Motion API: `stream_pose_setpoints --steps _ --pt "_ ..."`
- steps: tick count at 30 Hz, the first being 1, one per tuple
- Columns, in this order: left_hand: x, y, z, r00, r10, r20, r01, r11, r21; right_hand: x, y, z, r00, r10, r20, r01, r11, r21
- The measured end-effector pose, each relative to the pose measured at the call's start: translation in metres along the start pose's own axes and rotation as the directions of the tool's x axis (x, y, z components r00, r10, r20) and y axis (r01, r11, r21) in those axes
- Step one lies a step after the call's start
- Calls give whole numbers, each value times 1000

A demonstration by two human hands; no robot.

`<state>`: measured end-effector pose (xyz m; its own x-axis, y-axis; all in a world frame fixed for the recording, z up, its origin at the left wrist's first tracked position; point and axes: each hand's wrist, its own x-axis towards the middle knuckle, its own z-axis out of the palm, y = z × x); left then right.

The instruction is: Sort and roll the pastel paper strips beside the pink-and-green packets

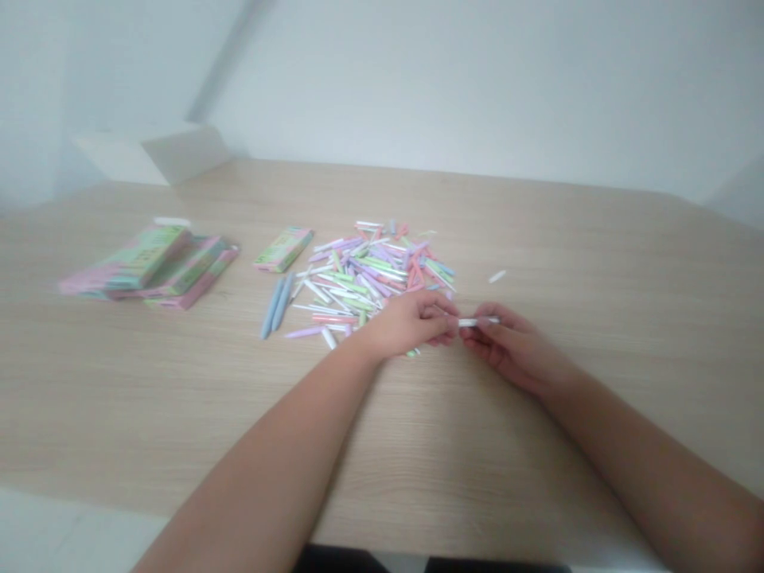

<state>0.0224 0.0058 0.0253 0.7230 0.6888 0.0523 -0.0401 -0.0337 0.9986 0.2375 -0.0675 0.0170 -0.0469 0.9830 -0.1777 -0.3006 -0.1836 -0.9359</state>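
Both my hands meet over the wooden table (537, 231), just in front of a pile of pastel pen parts (370, 274). My left hand (409, 322) and my right hand (507, 342) pinch the two ends of a thin white pen piece (477, 321), held level between them. Fingers of both hands are closed round it. The picture is blurred, so finer detail of the piece is unclear.
Two blue pens (275, 306) lie left of the pile. A single pink-green box (283, 249) lies behind them, and a stack of similar boxes (152, 267) sits further left. A stray white piece (496, 276) lies right of the pile. A white box (155, 151) stands far left.
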Motion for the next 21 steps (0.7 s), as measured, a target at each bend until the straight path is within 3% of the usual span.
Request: stream_pose_setpoints --steps 3,5,8,11,14,16,17,19,21 --pt "2 -2 6 996 43 -74 -42 999 11 -2 -2 0 996 54 65 -58 996 73" --pt "3 -4 12 985 89 -145 -90 996 -1 -1 -3 2 997 50 55 -57 989 135" --pt "4 -4 22 974 153 -168 -160 987 -28 0 -3 6 1000 3 10 -4 989 146" --pt "2 -1 29 958 195 -210 -180 980 90 -2 -5 8 1000 -19 25 18 999 34" --pt "-2 3 30 908 264 -327 -177 946 271 -2 -13 -4 996 -83 13 84 971 -223" --pt "-3 5 28 879 299 -371 -183 931 316 3 -21 -23 958 -272 -90 192 843 -503" --pt "-3 5 27 873 306 -380 -186 929 319 6 -24 -36 898 -415 -146 222 714 -664" --pt "-2 4 25 874 304 -379 -183 929 322 16 -29 -65 806 -570 -160 97 394 -914" --pt "-1 3 25 879 298 -371 -179 929 324 26 -28 -91 774 -616 -148 -56 166 -984"
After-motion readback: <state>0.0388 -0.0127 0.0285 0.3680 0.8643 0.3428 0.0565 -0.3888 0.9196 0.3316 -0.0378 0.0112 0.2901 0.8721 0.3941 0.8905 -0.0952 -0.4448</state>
